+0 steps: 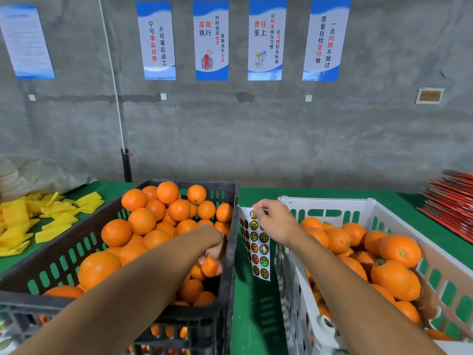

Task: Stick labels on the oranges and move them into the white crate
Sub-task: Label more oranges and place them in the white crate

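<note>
Left hand curled round a round orange fruit at the black slatted crate's right wall; right hand pinching a white sheet of round labels beside the white plastic crate's left rim

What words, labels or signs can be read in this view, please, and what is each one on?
Second wall poster: "宁可事前检查 不可事后返工"
Third poster: "高效执行", "时时追求效率 事事讲究方法"
Fourth poster: "责任至上", "让标准成为习惯 让习惯符合标准"
Fifth poster: "质量自检坚持做 一点问题不放过"
Leftmost poster: blurred, unreadable.
Wall plaque: too small.
Label sheet, pinched by the right hand: print unreadable.
</note>
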Demonstrator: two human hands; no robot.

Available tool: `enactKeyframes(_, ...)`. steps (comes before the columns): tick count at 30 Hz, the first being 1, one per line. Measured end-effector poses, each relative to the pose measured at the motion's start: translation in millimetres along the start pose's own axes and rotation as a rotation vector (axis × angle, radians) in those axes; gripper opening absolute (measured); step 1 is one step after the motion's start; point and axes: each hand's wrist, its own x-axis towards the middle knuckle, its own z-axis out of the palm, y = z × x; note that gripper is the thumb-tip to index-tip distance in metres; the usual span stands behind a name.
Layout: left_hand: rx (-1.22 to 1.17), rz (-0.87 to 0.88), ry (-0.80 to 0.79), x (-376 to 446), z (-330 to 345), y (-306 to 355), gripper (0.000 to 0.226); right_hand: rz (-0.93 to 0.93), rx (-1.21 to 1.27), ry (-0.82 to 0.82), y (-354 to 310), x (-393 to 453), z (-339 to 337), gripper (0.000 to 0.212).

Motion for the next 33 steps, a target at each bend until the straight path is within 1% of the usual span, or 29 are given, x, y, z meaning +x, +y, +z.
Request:
enactKeyframes(2,-0.099,0.057,0.157,-13.8,-17.5,-8.3,0.050,0.004,0.018,0.019,-0.1,0.3,-0.8,0.023)
enactKeyframes(4,-0.221,0.040,0.348,-27.2,-34.2,-17.8,0.056,0.006,0.027,0.047,-0.1,0.6,-2.0,0.024)
enactKeyframes(5,-0.255,0.000,0.472,-33.9,-41.2,-22.7,0.060,0.008,0.033,0.060,-0.1,1.1,-2.6,0.024)
enactKeyframes(7,-0.289,-0.082,0.779,-45.3,-52.0,-29.0,0.072,0.017,0.039,0.075,-0.9,1.3,-2.9,0.024)
enactKeyframes(8,-0.345,-0.085,0.924,-47.7,-57.0,-29.4,0.077,0.023,0.037,0.075,-1.5,1.1,-2.6,0.024)
enactKeyframes(9,-0.460,-0.042,1.052,-49.9,-61.1,-27.0,0.079,0.029,0.028,0.069,-1.8,0.6,-2.4,0.024)
enactKeyframes(10,-0.631,0.037,1.161,-51.5,-64.6,-20.0,0.077,0.031,0.010,0.056,-2.4,0.2,-2.1,0.023)
enactKeyframes(11,-0.836,0.135,1.228,-55.5,-68.2,-9.0,0.073,0.029,-0.012,0.040,-3.0,-0.4,-2.4,0.022)
enactKeyframes(12,-1.044,0.248,1.243,-60.0,-72.0,5.3,0.068,0.027,-0.029,0.024,-3.7,-0.8,-2.9,0.020)
enactKeyframes(13,-1.223,0.374,1.193,-65.0,-74.4,22.1,0.064,0.027,-0.035,0.013,-4.6,-1.2,-3.8,0.020)
enactKeyframes(14,-1.365,0.503,1.091,-68.8,-74.9,39.6,0.062,0.028,-0.031,0.004,-5.4,-2.2,-4.6,0.020)
enactKeyframes(16,-1.541,0.713,0.867,-74.6,-69.6,69.8,0.060,0.014,-0.019,-0.002,-6.6,-5.0,-5.3,0.020)
enactKeyframes(17,-1.571,0.770,0.803,-75.1,-66.7,79.8,0.060,0.003,-0.019,0.003,-6.7,-6.0,-5.5,0.017)
enactKeyframes(18,-1.562,0.799,0.795,-73.5,-65.0,85.9,0.058,-0.005,-0.015,0.016,-6.5,-6.5,-5.9,0.014)
enactKeyframes(19,-1.520,0.799,0.843,-72.2,-63.7,88.5,0.051,-0.003,-0.006,0.033,-5.9,-6.3,-6.2,0.015)
enactKeyframes(22,-1.297,0.681,1.163,-65.0,-61.4,79.2,0.019,0.064,0.035,0.107,-3.8,-2.1,-8.1,0.009)
enactKeyframes(23,-1.209,0.652,1.240,-61.7,-59.4,72.8,0.010,0.091,0.048,0.148,-3.1,-0.4,-9.2,0.010)
enactKeyframes(24,-1.129,0.645,1.269,-56.2,-56.3,66.2,0.007,0.116,0.071,0.191,-1.7,1.5,-10.1,0.014)
enactKeyframes(25,-1.058,0.646,1.255,-49.2,-52.3,59.8,0.007,0.129,0.110,0.230,0.0,3.2,-10.6,0.020)
enactKeyframes(28,-0.910,0.677,1.120,-30.9,-41.3,44.4,0.016,0.119,0.286,0.308,2.5,4.8,-11.2,0.027)
enactKeyframes(30,-0.915,0.705,1.052,-25.1,-39.1,36.3,0.022,0.111,0.411,0.339,1.7,4.6,-12.8,0.029)
enactKeyframes(33,-0.975,0.798,0.955,-23.5,-39.5,29.0,0.032,0.093,0.535,0.324,0.1,1.5,-12.0,0.042)
